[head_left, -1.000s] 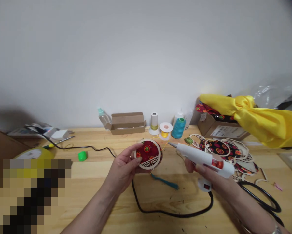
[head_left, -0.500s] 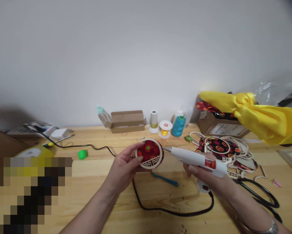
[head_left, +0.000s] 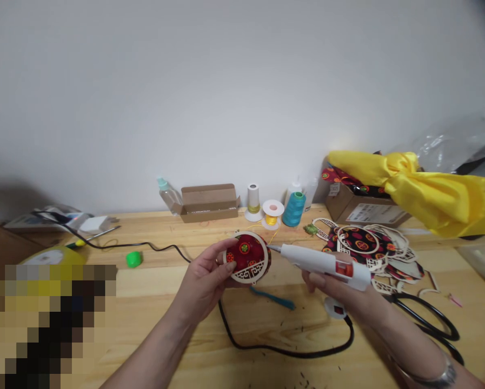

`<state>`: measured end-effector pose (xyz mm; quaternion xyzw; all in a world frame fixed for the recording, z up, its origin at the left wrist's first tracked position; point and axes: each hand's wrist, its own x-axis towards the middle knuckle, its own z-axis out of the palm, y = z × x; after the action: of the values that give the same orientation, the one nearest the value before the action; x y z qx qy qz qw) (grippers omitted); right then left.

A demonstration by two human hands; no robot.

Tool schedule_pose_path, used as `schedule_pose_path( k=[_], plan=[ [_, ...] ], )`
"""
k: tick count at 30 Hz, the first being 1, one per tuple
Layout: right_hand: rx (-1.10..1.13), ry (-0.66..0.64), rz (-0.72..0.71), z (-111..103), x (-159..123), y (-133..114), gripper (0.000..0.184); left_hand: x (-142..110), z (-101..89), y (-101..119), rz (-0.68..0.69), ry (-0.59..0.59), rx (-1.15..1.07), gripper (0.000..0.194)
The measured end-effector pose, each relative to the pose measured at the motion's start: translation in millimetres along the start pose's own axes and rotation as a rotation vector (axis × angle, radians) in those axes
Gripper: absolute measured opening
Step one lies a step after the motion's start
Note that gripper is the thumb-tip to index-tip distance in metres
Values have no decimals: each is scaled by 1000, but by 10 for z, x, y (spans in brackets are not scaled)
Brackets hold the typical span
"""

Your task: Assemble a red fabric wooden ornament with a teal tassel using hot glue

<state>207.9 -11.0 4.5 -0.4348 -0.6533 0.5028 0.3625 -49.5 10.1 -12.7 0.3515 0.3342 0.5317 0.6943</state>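
My left hand [head_left: 208,276] grips a round ornament [head_left: 250,249] by its left edge, thumb in front. The ornament has dark red patterned cloth inside a pale wooden ring with a cut-out lattice along the bottom. A white glue gun [head_left: 311,258] is in my right hand [head_left: 339,294], its metal nozzle at the ornament's upper right edge; whether it touches I cannot tell. Below the ornament lies a teal tassel [head_left: 273,298]. A black cord [head_left: 283,352] runs from the glue gun's base in a loop over the wooden table.
Behind stand an open cardboard box [head_left: 210,208], a spool of yellow thread [head_left: 272,213] and a teal thread cone [head_left: 294,209]. To the right lie wooden frames and cloth pieces [head_left: 359,243], black-handled scissors [head_left: 429,319] and a box under yellow cloth [head_left: 429,183]. A green object [head_left: 133,259] lies left.
The view has shifted slightly. The glue gun's nozzle stays at the ornament's right edge, and both hands keep their hold.
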Motion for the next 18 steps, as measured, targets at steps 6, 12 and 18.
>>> schedule_pose_path(
  k=[6, 12, 18],
  plan=[
    [-40, -2, -33, 0, 19, -21, 32, -5, -23, -17, 10, -8, -3, 33],
    [-73, -35, -138, 22, 36, -101, 31, 7, -16, -25, 14, -35, 3, 31],
    [-131, -31, -164, 37, 29, -127, 30, 7, -33, -41, 18, -29, 11, 32]
  ],
)
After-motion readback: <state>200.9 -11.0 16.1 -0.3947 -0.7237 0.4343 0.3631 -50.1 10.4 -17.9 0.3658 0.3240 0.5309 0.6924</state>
